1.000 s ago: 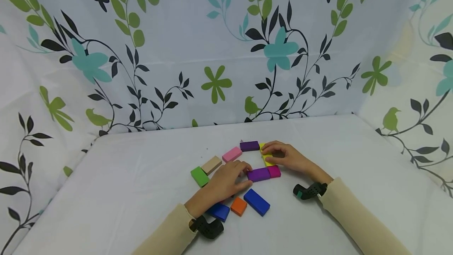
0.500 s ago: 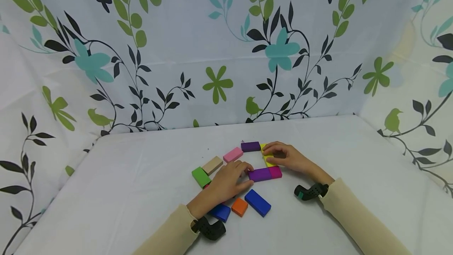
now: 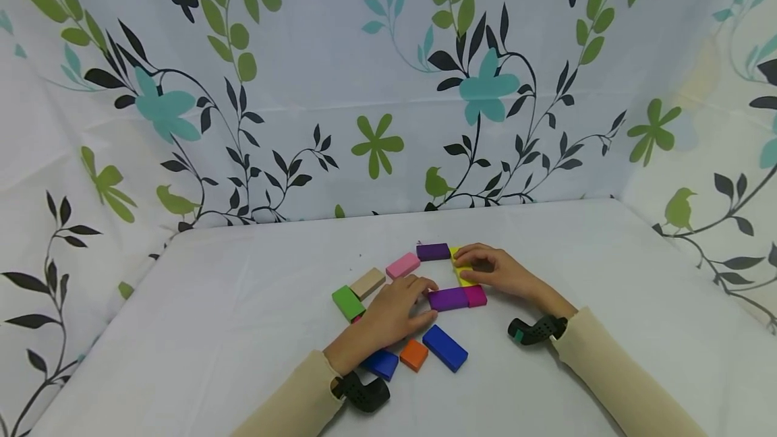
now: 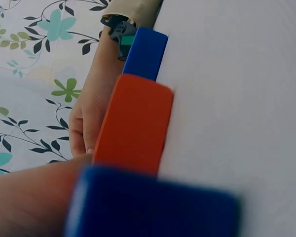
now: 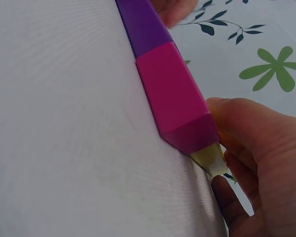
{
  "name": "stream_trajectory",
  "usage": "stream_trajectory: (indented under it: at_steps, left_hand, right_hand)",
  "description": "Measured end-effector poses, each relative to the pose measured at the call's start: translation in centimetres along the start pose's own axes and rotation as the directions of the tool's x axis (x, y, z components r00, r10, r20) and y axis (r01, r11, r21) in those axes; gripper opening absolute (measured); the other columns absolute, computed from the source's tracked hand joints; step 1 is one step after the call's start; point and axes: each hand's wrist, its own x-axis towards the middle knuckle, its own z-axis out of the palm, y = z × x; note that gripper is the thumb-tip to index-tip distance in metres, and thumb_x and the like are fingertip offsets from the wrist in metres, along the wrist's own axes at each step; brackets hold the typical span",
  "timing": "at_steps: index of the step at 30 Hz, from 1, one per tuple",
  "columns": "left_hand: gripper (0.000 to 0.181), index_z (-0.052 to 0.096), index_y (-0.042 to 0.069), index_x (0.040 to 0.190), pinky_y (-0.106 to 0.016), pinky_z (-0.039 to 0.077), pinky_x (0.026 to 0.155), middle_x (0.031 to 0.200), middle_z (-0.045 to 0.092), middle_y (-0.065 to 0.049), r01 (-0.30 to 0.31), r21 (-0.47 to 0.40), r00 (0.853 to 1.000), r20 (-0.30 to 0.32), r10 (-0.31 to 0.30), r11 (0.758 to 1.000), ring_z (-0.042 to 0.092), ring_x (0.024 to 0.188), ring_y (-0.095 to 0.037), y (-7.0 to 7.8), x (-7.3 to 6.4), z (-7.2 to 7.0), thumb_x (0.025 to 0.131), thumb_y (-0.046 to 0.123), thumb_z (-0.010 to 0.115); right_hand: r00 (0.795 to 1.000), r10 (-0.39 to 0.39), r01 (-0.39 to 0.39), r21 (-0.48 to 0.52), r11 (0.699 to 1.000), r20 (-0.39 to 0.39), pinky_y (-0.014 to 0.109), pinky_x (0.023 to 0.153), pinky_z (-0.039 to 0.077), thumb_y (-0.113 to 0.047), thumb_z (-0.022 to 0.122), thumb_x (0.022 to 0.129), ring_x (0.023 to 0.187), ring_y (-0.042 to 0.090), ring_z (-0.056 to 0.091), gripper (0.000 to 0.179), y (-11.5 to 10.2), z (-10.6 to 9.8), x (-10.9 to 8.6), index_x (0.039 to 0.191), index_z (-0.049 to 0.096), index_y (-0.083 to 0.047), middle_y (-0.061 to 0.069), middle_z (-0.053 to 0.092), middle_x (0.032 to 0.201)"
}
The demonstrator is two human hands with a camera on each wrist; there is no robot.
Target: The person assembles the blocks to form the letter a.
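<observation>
In the head view, my left hand (image 3: 394, 312) has its fingers bent at the left end of a purple block (image 3: 449, 299), fingertips on the far side and thumb on the near side. A magenta block (image 3: 476, 296) continues that row, end to end with the purple one. My right hand (image 3: 500, 274) grips a yellow block (image 3: 467, 278), its fingers reaching over it and covering part of it. In the right wrist view, the thumb lies close to the corner of the magenta block (image 5: 172, 89), and the yellow block (image 5: 207, 155) shows beneath.
An arc of blocks surrounds the hands: dark purple (image 3: 433, 252), pink (image 3: 403, 266), natural wood (image 3: 367, 283) and green (image 3: 349, 303). Nearer lie a blue block (image 3: 446, 348), an orange block (image 3: 414, 355) and another blue block (image 3: 381, 364), partly under the left wrist. Patterned cloth (image 3: 303, 86) hangs behind.
The whole head view has shifted slightly right. Both hands and the blocks keep the same places relative to each other.
</observation>
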Motion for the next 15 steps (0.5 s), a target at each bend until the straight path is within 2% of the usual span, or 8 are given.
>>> stream_trajectory:
  at_steps: [3, 6, 9, 15]
  left_hand:
    - [0.051, 0.046, 0.018, 0.139, -0.039, 0.046, 0.095, 0.126, 0.056, -0.004, 0.005, -0.033, 1.000, 0.027, -0.004, 0.999, 0.055, 0.108, -0.017, 0.0, 0.1, -0.5, 0.095, 0.034, 0.064]
    - [0.054, 0.042, 0.018, 0.142, -0.035, 0.049, 0.092, 0.135, 0.051, -0.006, 0.018, -0.071, 0.999, 0.032, -0.016, 0.997, 0.058, 0.105, -0.016, 0.0, -0.1, -0.9, 0.095, 0.032, 0.063]
    - [0.051, 0.043, 0.018, 0.142, -0.031, 0.052, 0.086, 0.137, 0.049, -0.006, 0.031, -0.093, 0.999, 0.028, -0.028, 0.995, 0.060, 0.101, -0.015, 0.0, -0.4, -1.2, 0.096, 0.031, 0.063]
    - [0.047, 0.047, 0.019, 0.140, -0.033, 0.051, 0.087, 0.136, 0.050, -0.004, 0.033, -0.096, 0.999, 0.045, -0.028, 0.995, 0.060, 0.099, -0.013, 0.8, -1.3, -1.7, 0.097, 0.032, 0.061]
  right_hand:
    - [1.000, -0.011, 0.011, -0.002, 1.000, -0.005, 0.048, 0.103, 0.042, -0.014, 0.067, 0.093, 0.127, 0.037, 0.047, 0.025, 0.0, -0.2, 0.0, 0.116, 0.068, -0.006, 0.015, 0.057, 0.131]
    - [1.000, -0.006, 0.006, 0.003, 1.000, -0.004, 0.045, 0.104, 0.043, -0.015, 0.068, 0.092, 0.128, 0.035, 0.048, 0.025, -0.1, -0.2, 0.1, 0.116, 0.069, -0.008, 0.013, 0.057, 0.131]
    - [1.000, 0.002, -0.002, 0.007, 1.000, 0.000, 0.043, 0.104, 0.042, -0.016, 0.068, 0.092, 0.129, 0.033, 0.048, 0.025, 0.0, -0.1, 0.3, 0.116, 0.069, -0.011, 0.011, 0.057, 0.132]
    - [1.000, -0.009, 0.009, 0.009, 1.000, 0.006, 0.048, 0.104, 0.041, -0.016, 0.067, 0.092, 0.128, 0.035, 0.048, 0.025, 0.2, -0.1, 0.1, 0.117, 0.069, -0.009, 0.013, 0.057, 0.132]
